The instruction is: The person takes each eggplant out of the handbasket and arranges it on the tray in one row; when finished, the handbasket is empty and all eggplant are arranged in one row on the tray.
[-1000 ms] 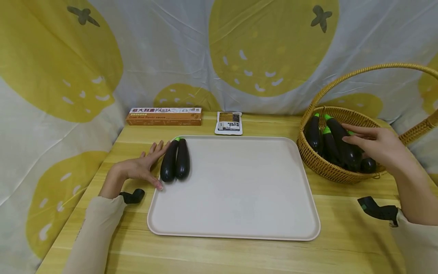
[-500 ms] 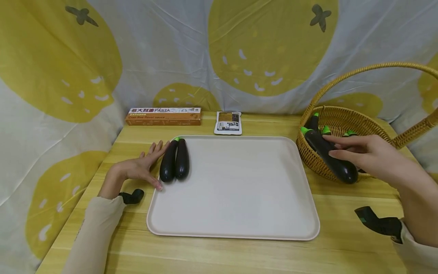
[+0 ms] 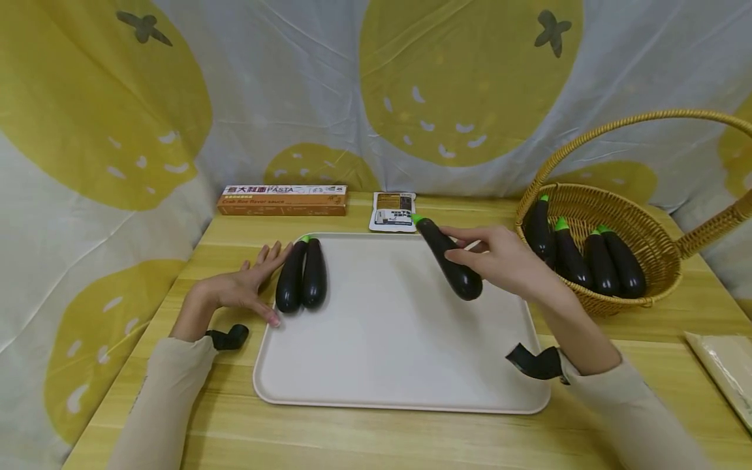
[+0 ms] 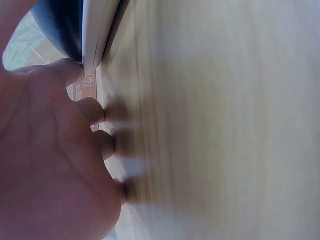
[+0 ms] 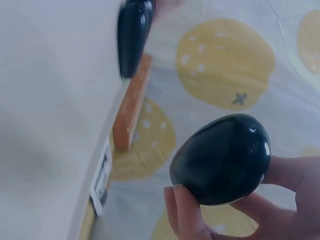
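Observation:
In the head view, my right hand (image 3: 499, 259) pinches a dark eggplant (image 3: 449, 258) with a green top, held tilted above the right part of the white tray (image 3: 399, 365). The right wrist view shows its rounded end (image 5: 222, 160) between thumb and fingers. Two more eggplants (image 3: 290, 277) (image 3: 314, 274) lie side by side at the tray's left edge. My left hand (image 3: 243, 287) rests there with fingers spread, around the tray's edge beside them; in the left wrist view its fingertips (image 4: 107, 145) touch the table. Several eggplants (image 3: 602, 264) lie in the wicker basket (image 3: 664, 261).
The basket's tall handle (image 3: 634, 117) arches up at the right. Behind the tray are an orange pasta box (image 3: 282, 200) and a small packet (image 3: 392, 212). A beige package (image 3: 725, 372) lies at the right edge. A patterned cloth (image 3: 294, 85) hangs behind the table.
My right hand has lifted one eggplant out of the basket and carried it left, over the tray. My left hand and the two eggplants beside it have stayed in place.

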